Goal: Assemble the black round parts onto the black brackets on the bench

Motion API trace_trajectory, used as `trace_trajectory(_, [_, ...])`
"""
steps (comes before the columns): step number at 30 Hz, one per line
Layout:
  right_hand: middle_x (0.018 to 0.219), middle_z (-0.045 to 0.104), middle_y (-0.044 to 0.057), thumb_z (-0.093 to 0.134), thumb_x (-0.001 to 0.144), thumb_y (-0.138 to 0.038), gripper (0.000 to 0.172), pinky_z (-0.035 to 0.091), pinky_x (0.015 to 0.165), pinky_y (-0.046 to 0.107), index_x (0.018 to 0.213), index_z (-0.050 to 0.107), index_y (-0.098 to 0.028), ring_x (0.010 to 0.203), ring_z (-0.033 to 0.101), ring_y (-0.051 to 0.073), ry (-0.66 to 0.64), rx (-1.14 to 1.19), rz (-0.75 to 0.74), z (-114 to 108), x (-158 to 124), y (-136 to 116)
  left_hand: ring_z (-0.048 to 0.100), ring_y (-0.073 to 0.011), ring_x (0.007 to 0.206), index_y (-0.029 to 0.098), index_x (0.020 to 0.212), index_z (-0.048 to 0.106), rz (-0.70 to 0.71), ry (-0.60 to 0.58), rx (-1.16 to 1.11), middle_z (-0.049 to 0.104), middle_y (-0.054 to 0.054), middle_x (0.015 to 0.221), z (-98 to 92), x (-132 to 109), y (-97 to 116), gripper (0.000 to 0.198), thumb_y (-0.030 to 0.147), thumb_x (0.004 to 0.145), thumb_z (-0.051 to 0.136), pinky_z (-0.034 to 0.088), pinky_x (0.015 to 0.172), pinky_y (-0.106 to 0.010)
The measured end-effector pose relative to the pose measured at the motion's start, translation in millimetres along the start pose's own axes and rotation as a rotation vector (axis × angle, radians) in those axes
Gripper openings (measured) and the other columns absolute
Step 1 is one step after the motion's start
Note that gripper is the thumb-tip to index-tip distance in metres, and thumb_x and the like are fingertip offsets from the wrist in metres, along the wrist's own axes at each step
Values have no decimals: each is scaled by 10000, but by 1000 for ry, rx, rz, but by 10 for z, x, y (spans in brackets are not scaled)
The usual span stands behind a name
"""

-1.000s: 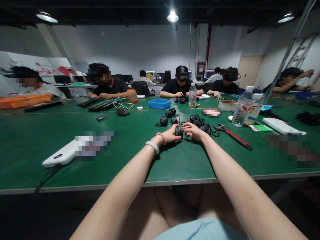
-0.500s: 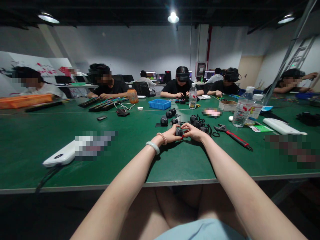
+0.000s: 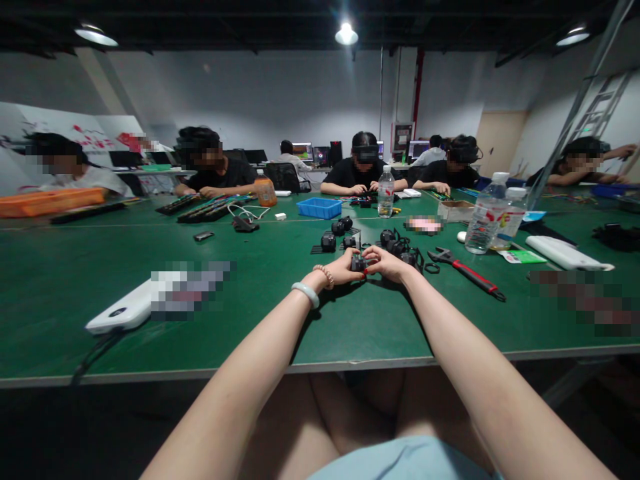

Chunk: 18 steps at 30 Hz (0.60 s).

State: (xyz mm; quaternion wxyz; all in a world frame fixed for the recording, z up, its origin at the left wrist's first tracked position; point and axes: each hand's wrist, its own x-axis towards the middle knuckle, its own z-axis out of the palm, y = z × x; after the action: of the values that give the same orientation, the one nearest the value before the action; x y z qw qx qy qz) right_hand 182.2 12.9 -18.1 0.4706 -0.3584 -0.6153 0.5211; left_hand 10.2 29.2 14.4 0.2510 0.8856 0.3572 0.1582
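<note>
1. The left hand (image 3: 344, 269) has its fingers curved around a small, blocky black part (image 3: 358, 265), between both hands at the smooth green bench (image 3: 240, 300).
2. The right hand (image 3: 391, 265) has fingers pinching its right side.
3. Farther right lies a slim red-and-black wrench (image 3: 477, 279).

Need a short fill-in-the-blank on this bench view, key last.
1. The left hand and right hand meet at a black part over a ____ tabletop.
2. The pale bangle is worn nearest the ____ hand.
3. The wrench lies to the ____ of both hands.
4. The wrench is mostly black and ____.

Missing: green; left; right; red
</note>
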Motion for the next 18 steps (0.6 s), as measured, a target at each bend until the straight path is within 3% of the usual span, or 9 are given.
trace_trajectory(18, [719,525,-26,599,472,-60,372,387,606,224,816,520,-180,621,497,79,19,43,9,-17,31,43,512,-166,777,162,1147,254,-14,4,0,496,-43,897,17,16,-28,683,397,584,562,409,692,-289])
